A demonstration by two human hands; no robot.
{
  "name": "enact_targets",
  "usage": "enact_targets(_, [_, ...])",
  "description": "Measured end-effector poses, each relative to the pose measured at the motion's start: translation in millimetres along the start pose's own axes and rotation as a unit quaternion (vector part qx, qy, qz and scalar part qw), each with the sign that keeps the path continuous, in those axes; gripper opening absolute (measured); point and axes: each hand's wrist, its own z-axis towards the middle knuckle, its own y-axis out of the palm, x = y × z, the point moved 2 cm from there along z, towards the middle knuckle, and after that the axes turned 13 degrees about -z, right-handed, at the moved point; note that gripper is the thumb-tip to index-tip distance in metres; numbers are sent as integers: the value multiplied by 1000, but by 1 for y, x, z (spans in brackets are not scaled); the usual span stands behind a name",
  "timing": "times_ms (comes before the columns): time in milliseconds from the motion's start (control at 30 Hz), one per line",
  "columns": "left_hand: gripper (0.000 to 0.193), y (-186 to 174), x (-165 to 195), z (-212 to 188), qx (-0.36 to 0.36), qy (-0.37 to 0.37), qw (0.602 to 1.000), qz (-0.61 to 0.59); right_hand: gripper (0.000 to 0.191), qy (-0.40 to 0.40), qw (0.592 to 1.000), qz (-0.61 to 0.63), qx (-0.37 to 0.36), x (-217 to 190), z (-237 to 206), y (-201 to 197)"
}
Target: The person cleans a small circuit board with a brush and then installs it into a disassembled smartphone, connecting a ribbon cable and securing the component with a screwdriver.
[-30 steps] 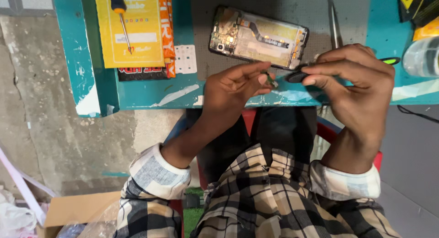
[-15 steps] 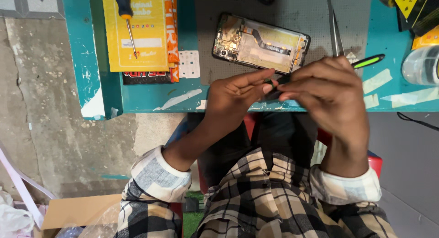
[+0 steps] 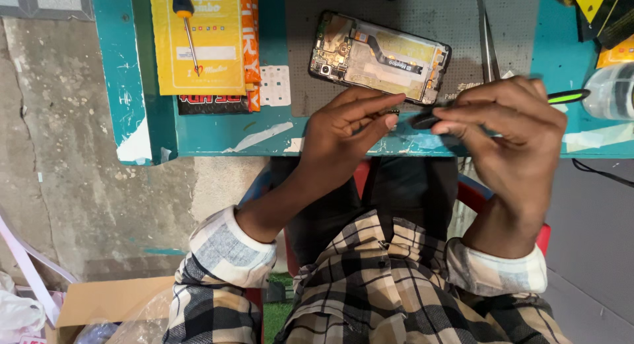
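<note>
Your left hand point(image 3: 343, 129) is pinching a tiny part point(image 3: 394, 111) between fingertips; your right hand point(image 3: 508, 129) is gripping a green-tipped tool point(image 3: 566, 97). Both are hovering at the desk point(image 3: 218, 134) near edge, just near of the opened phone point(image 3: 379, 56).

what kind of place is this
Most likely a small phone repair bench. An opened phone with its insides bared lies on a grey work mat, a screwdriver rests nearby, and the right hand holds a black-and-green tool.

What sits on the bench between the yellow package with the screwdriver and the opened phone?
In the head view, a small white perforated sheet lies between the yellow package and the opened phone.
</note>
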Motion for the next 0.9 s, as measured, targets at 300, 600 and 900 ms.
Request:
enact_targets(300, [32, 6, 6, 1, -10, 38, 997, 63, 23, 7, 1000, 23, -2, -12, 4, 1])
enact_targets(600, [29, 3, -7, 1, 10, -14, 1000, -25, 22, 2, 1000, -8, -15, -1, 3, 4])
enact_targets(900, [29, 3, -13, 0, 30, -40, 995, -92, 18, -75, 995, -6, -69, 8, -3, 4])
